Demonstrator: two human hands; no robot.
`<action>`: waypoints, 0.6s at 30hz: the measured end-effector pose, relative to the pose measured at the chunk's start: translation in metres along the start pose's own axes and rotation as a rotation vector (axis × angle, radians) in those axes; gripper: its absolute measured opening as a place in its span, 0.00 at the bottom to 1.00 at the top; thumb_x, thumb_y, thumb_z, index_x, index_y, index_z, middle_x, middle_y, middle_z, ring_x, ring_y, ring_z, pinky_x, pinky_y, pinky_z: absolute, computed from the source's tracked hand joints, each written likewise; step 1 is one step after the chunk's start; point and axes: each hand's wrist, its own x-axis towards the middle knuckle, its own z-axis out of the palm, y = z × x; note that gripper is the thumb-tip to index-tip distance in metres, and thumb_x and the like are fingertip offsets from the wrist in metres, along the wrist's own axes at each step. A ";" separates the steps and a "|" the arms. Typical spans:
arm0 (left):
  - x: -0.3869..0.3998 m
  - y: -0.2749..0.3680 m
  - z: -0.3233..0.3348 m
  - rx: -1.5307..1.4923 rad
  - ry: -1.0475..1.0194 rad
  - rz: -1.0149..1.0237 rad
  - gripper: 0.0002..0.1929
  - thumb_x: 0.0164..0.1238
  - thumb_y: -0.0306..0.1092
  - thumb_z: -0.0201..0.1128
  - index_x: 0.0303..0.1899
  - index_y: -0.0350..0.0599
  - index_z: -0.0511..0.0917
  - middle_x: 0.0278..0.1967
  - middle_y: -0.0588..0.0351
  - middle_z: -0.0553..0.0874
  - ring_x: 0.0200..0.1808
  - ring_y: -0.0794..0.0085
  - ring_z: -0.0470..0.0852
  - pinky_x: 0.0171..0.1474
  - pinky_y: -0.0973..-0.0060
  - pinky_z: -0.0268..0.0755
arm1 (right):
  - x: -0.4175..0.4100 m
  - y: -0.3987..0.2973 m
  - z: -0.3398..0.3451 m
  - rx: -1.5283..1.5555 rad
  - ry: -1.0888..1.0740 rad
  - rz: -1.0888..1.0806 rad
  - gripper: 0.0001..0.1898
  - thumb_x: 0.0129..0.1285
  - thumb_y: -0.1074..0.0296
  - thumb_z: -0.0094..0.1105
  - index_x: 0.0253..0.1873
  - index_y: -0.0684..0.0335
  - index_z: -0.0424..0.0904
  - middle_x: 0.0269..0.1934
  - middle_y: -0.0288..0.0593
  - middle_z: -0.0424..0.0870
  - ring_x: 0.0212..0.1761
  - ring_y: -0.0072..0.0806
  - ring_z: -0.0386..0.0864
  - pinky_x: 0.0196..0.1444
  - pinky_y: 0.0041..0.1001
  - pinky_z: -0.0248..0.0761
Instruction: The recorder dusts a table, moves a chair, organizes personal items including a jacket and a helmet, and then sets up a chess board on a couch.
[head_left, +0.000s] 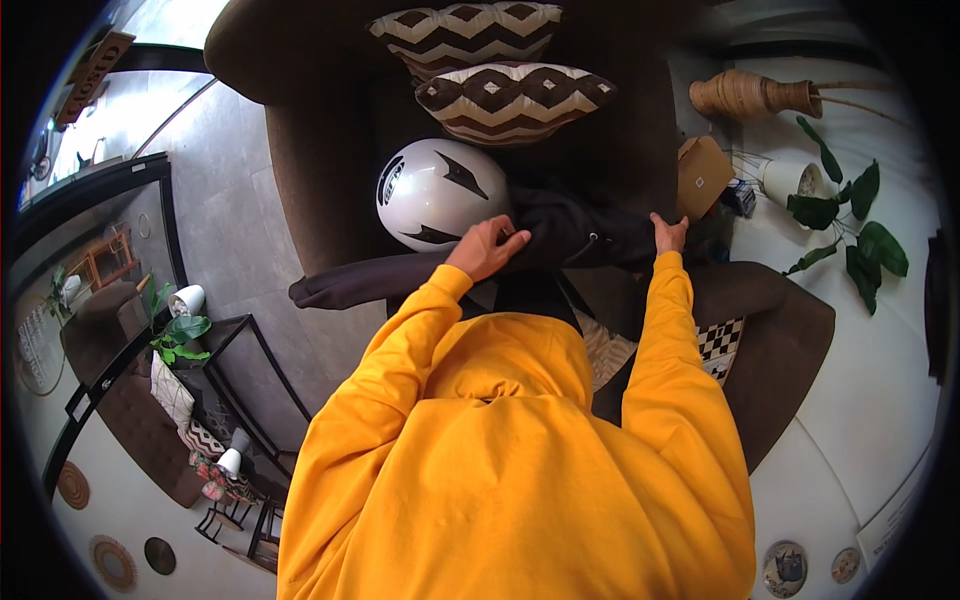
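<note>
A dark hoodie is stretched sideways in front of me, with a metal eyelet showing near its middle. One sleeve reaches out to the left past my forearm. My left hand is curled on the cloth, thumb toward the right, just in front of a white helmet with black markings. The helmet rests on the brown sofa. At the hoodie's right end, my right hand pinches the fabric, close to a brown cardboard box. The hoodie hides part of the helmet's right side.
Two zigzag-patterned cushions lie behind the helmet. On the right are a woven vase and a potted plant. A checkered board is beside my right forearm. A black-framed table stands at left.
</note>
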 end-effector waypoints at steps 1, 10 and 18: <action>0.002 -0.003 0.006 -0.005 0.005 -0.002 0.26 0.71 0.55 0.59 0.40 0.33 0.79 0.32 0.38 0.84 0.36 0.48 0.82 0.44 0.64 0.73 | 0.010 0.005 0.002 -0.029 0.010 0.067 0.52 0.56 0.54 0.71 0.76 0.71 0.47 0.72 0.64 0.59 0.73 0.52 0.63 0.73 0.36 0.58; 0.010 -0.025 0.037 0.086 -0.191 -0.031 0.35 0.65 0.60 0.63 0.56 0.33 0.74 0.46 0.33 0.84 0.51 0.44 0.83 0.54 0.62 0.75 | 0.052 0.026 0.007 -0.165 -0.144 0.114 0.61 0.45 0.41 0.79 0.75 0.72 0.51 0.72 0.63 0.61 0.75 0.51 0.59 0.76 0.36 0.54; 0.024 -0.027 0.036 0.048 -0.226 -0.041 0.33 0.66 0.58 0.63 0.56 0.33 0.73 0.47 0.34 0.84 0.51 0.45 0.83 0.55 0.63 0.75 | 0.049 0.016 0.005 -0.179 -0.089 0.082 0.61 0.42 0.36 0.78 0.74 0.69 0.55 0.73 0.61 0.61 0.75 0.50 0.60 0.75 0.38 0.55</action>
